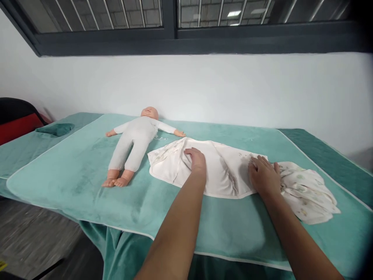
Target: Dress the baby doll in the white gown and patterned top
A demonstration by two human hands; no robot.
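A white baby swaddle cloth point(215, 167) with a small print along its edges lies spread on the green mat. My left hand point(196, 158) rests on its left part, fingers stretched beside a fold. On the cloth's right end my right hand point(264, 177) lies with fingers apart, pressing down near the printed edge. Just right of that hand is a bunched printed cloth point(305, 192); whether the two cloths are joined under the hand I cannot tell. To the left, a baby doll point(136, 136) with a white body lies face up, arms spread.
The green padded mat point(72, 171) covers a table against a white wall point(204, 89). A small dark green cushion point(55, 129) lies at the left, close to a red and black object point(17, 120). Above is a barred window point(171, 23).
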